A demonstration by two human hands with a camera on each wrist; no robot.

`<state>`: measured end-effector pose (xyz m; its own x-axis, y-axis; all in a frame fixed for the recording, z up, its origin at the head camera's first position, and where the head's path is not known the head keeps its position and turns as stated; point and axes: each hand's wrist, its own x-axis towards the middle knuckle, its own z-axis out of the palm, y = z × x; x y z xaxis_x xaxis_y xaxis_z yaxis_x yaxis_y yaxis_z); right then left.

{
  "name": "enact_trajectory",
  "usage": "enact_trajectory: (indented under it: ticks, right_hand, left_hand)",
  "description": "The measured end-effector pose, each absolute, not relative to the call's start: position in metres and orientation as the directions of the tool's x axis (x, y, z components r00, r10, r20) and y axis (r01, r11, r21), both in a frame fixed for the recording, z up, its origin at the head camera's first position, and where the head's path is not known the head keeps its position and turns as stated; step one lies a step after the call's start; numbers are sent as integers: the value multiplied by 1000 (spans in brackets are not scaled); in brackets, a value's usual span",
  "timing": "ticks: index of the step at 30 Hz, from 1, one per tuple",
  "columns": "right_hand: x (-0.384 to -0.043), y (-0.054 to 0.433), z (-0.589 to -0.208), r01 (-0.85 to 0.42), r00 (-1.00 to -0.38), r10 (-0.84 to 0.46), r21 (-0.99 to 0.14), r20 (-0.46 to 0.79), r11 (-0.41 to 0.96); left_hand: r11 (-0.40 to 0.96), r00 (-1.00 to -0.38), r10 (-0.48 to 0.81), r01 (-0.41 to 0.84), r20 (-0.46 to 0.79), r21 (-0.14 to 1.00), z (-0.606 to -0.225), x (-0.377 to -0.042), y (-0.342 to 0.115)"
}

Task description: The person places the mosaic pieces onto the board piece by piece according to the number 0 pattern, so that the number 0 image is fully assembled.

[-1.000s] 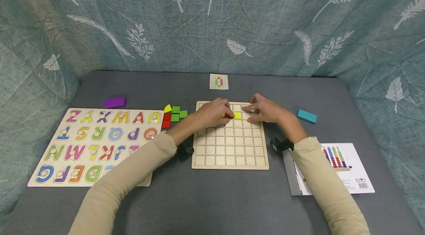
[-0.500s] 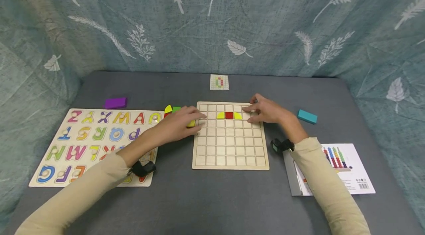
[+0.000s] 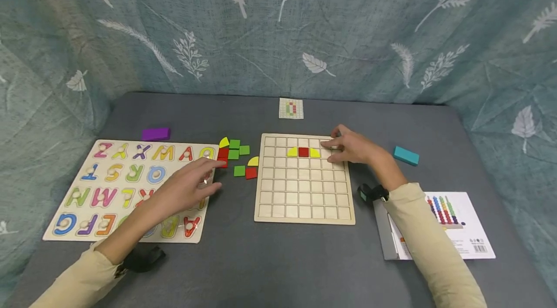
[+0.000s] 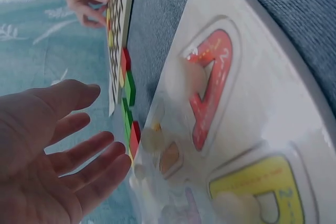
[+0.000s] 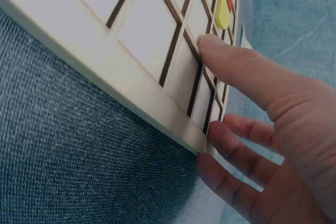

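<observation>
My left hand [image 3: 184,187] hovers over the right part of a wooden alphabet puzzle board [image 3: 148,162], fingers extended and nothing in them. Just beyond its fingertips lie loose tiles: red squares [image 3: 223,152], green squares [image 3: 233,154] and yellow rounded pieces [image 3: 253,161]. My right hand [image 3: 357,148] rests at the upper right edge of a wooden grid board [image 3: 304,218]; in the right wrist view its thumb [image 5: 226,51] lies on the grid and other fingers meet the rim. One red square [image 3: 303,152] sits in the grid between two yellow rounded tiles [image 3: 292,152].
Behind the grid board lies a small pattern card [image 3: 290,109]. A purple block [image 3: 155,134] is at the back left, a teal block [image 3: 406,155] at the right. A white box [image 3: 472,226] with a bead picture lies under my right forearm.
The left hand has released the red square in the grid between the yellow tiles. It has drawn back left, past the loose tiles, to above the alphabet board. My right hand stays at the grid.
</observation>
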<state>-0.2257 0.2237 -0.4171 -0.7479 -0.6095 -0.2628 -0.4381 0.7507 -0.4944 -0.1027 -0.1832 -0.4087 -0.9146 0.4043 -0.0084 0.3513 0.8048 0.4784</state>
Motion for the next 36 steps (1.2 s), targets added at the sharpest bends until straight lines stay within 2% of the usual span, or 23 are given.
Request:
enact_trajectory:
  ticks: [12, 19, 23, 29, 36]
  right_hand:
    - [-225, 223, -418, -444, -745, -617, -500, -254, 743]
    - [-226, 223, -418, -432, -745, -612, -507, -264, 745]
    - [-225, 224, -417, -418, -749, -603, -510, -274, 752]
    - [-224, 223, -416, -413, -749, -600, -511, -280, 754]
    - [-224, 223, -416, -422, -749, -605, -510, -270, 750]
  left_hand:
    - [785, -927, 374, 291, -43, 547, -408, -103, -193]
    - [760, -908, 419, 341, -16, 554, -415, -108, -179]
    - [780, -900, 435, 361, -29, 511, -416, -110, -164]
    - [865, -940, 342, 310, -9, 395, -413, -118, -160]
    - [885, -944, 331, 310, -3, 347, -415, -130, -167]
